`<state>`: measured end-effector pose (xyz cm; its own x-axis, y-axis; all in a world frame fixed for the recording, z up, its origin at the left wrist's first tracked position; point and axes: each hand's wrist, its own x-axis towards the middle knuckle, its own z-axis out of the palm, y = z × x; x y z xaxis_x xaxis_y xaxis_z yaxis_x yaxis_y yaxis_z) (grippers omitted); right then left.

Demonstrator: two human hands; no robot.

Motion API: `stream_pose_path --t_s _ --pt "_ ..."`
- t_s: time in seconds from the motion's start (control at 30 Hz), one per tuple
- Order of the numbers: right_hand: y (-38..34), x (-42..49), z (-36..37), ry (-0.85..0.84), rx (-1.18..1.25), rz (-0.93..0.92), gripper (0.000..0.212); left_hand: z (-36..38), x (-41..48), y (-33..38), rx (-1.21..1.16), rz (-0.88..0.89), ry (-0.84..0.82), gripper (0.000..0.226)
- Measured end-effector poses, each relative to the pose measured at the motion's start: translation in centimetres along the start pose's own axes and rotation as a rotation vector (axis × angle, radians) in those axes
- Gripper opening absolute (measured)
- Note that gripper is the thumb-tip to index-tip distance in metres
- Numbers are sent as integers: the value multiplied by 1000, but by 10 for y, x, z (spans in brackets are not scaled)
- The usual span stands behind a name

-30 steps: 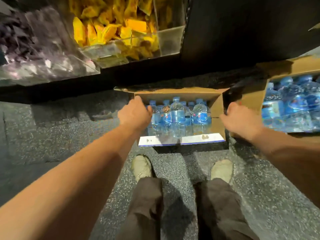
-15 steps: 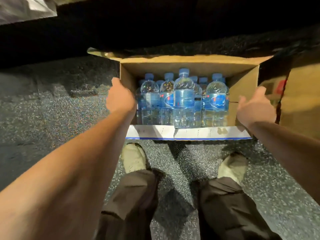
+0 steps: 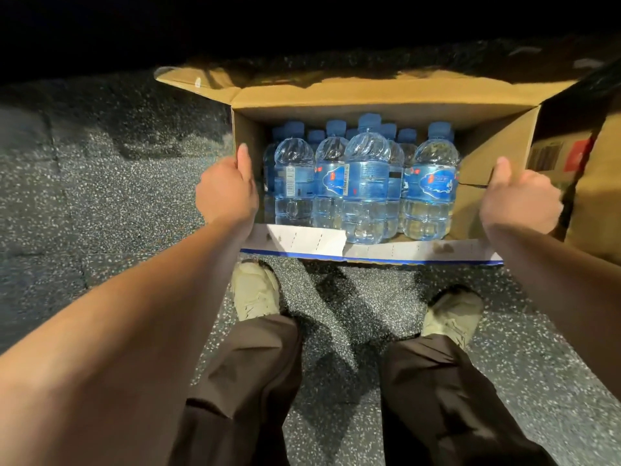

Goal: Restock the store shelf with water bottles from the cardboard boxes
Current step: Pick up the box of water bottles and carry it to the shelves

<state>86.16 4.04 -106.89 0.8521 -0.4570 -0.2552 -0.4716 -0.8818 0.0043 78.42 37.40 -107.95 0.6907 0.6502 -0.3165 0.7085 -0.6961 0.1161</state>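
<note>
Head view: left hand (image 3: 228, 193) and right hand (image 3: 522, 200) gripped the cardboard box (image 3: 369, 111) by its side walls (bottle-laden, probably heavy).

Head camera faces steeply down, close over box (image 3: 379, 99).

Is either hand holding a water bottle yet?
No: the left hand and the right hand each grip a side wall of the cardboard box, while the water bottles stand inside it untouched.
</note>
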Motion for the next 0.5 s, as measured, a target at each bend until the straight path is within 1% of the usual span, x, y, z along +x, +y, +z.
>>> stream_pose_path --t_s 0.07,0.17,0.23,0.33,0.43,0.5 --pt "0 2 -5 -15 3 15 68 2 2 0 -5 -28 0 59" --pt "4 3 -14 -91 -18 20 68 4 5 -2 -21 -72 2 60" --pt "6 2 -16 -114 -40 21 71 6 5 -4 -9 -88 8 61" --pt "9 0 -11 -87 -79 2 74 9 7 -8 83 -119 10 71" --pt "12 4 -3 -16 -141 -62 73 9 10 -12 158 -66 23 73" --pt "12 9 1 -2 -139 -76 75 8 11 -13 202 -30 29 70"
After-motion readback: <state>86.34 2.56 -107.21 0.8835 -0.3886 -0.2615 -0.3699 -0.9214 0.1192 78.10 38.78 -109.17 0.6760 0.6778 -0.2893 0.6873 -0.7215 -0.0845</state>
